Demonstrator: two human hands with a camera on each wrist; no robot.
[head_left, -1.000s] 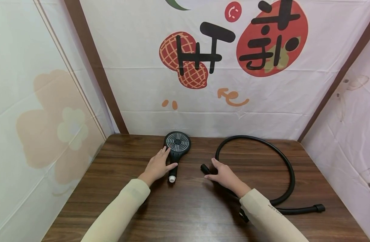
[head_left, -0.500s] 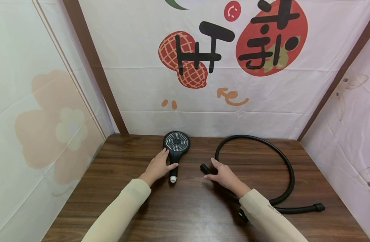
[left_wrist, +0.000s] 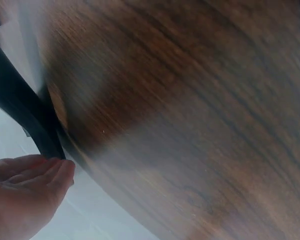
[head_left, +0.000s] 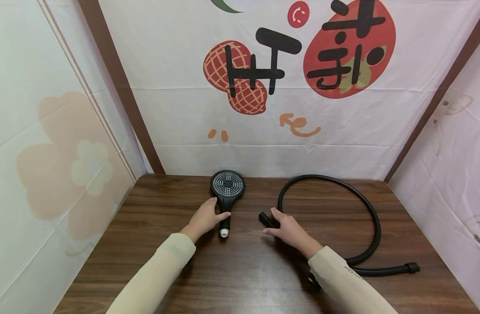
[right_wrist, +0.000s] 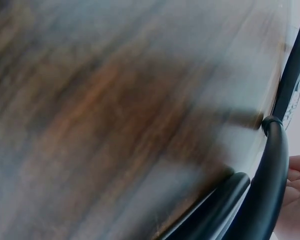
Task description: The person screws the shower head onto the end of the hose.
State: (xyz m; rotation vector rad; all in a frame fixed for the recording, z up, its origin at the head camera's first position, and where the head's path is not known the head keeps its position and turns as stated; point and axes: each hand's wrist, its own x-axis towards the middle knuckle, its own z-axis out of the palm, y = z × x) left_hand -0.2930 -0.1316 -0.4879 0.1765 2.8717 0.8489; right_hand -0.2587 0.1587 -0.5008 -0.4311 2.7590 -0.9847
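Observation:
A black shower head (head_left: pixel 227 186) lies face up on the wooden table (head_left: pixel 243 270), its handle pointing toward me with a white tip (head_left: pixel 223 233). My left hand (head_left: pixel 205 218) rests flat against the handle's left side, thumb touching it. In the left wrist view the dark handle (left_wrist: pixel 20 110) runs just above my palm (left_wrist: pixel 25 192). A black hose (head_left: pixel 375 218) loops across the right half of the table. My right hand (head_left: pixel 287 229) lies with straight fingers over the hose's near end (head_left: pixel 263 216). The right wrist view shows the hose (right_wrist: pixel 270 175) beside my fingers (right_wrist: pixel 299 172).
The hose's other end fitting (head_left: pixel 412 267) lies near the front right of the table. Cloth-covered walls close in the table at the back (head_left: pixel 263 152), left (head_left: pixel 59 174) and right (head_left: pixel 451 183).
My left fingertips have drawn back a little from the shower head's rim toward the handle. The right hand and the hose stay where they were.

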